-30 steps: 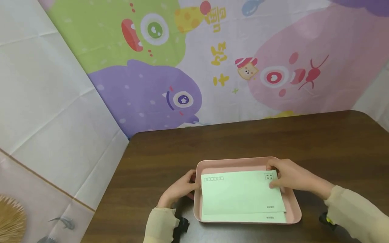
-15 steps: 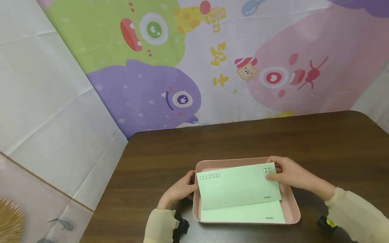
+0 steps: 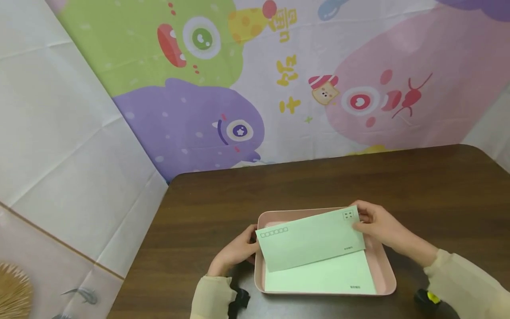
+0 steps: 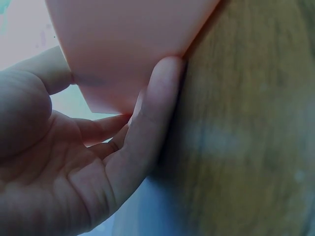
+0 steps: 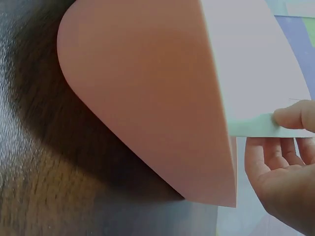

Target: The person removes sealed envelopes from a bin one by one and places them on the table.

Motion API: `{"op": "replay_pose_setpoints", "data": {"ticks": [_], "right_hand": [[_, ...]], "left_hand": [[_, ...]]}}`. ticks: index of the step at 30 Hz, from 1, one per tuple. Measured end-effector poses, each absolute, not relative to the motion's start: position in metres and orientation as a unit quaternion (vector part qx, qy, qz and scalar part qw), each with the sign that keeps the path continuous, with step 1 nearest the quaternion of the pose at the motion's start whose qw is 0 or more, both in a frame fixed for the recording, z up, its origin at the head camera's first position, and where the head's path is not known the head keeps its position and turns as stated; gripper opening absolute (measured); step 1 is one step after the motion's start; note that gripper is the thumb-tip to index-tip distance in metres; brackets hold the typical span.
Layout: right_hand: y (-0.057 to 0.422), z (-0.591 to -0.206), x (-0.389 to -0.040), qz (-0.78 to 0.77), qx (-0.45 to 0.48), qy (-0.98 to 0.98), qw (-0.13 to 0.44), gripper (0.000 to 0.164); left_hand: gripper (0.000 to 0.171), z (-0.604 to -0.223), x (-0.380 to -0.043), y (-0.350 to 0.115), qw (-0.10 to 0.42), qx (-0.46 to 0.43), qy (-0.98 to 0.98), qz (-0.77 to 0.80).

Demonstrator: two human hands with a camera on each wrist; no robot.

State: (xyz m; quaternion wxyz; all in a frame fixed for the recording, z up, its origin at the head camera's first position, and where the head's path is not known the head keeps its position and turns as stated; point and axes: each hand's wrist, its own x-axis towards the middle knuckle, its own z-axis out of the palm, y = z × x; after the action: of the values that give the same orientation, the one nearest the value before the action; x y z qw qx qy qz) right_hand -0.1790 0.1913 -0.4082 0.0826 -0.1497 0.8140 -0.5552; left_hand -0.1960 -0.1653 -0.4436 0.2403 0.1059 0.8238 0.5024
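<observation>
A pale green envelope is tilted over the pink tray, its right end raised. My right hand pinches that end between the thumb on top and the fingers underneath, which the right wrist view shows beyond the tray wall. Beneath it, another green envelope lies in the tray; whether more are stacked below is hidden. My left hand grips the tray's left side. In the left wrist view its thumb hooks over the rim and the fingers lie against the outer wall.
The tray stands near the front of a dark wooden table. Behind the table hangs a printed cartoon cloth, and a pale cloth hangs on the left. Dark straps show at both wrists.
My right hand has lifted the right end of the upper envelope up and away, uncovering more of the envelope below. My left hand has stayed at the tray's left side.
</observation>
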Motion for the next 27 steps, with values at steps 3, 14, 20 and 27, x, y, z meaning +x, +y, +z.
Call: {"op": "replay_pose_setpoints", "data": {"ticks": [3, 14, 20, 27], "right_hand": [[0.1909, -0.4072, -0.1772, -0.542, -0.119, 0.829, 0.067, 0.034], [0.1944, -0.4124, -0.1758, -0.51, -0.07, 0.857, 0.017, 0.036], [0.1939, -0.4143, -0.176, -0.486, -0.09, 0.869, -0.016, 0.027], [0.1918, -0.4152, -0.1792, -0.505, -0.125, 0.853, -0.048, 0.017]], "left_hand": [[0.053, -0.4444, -0.1961, -0.1649, 0.239, 0.108, 0.823, 0.503], [0.046, -0.4435, -0.1932, -0.1647, 0.241, 0.111, 0.809, 0.524], [0.047, -0.4438, -0.1924, -0.1647, 0.237, 0.108, 0.813, 0.521], [0.05, -0.4465, -0.1942, -0.1643, 0.232, 0.105, 0.824, 0.506]]}}
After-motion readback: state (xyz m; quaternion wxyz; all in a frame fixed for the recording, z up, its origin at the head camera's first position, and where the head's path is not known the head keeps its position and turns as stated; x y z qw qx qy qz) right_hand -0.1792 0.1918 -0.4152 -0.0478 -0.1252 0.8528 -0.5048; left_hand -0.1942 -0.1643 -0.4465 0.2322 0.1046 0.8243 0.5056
